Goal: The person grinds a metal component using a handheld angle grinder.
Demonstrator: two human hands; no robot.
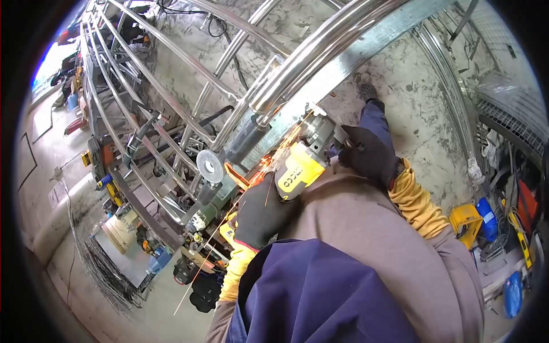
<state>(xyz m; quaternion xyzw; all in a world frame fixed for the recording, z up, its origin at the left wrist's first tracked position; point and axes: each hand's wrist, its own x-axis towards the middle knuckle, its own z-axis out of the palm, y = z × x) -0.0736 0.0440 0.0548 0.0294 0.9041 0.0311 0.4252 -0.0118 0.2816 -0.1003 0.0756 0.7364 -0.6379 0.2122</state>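
A yellow and black angle grinder [300,171] is held between my two gloved hands, its head against a shiny metal tube end at the centre, where orange sparks fly down and to the left. My left hand [263,211], in a black glove, is wrapped round the grinder's body. In a matching glove, my right hand [369,154] closes at the grinder's head side, with its fingertips partly hidden. Bundled polished tubes [326,51] run to the upper right along a flat metal bar [366,51].
A curved tube frame [166,97] fills the upper left. Another grinder with a round disc [210,166] lies left of my left hand. Tools and a yellow case [466,223] are at the right. Cables lie on the floor at the top.
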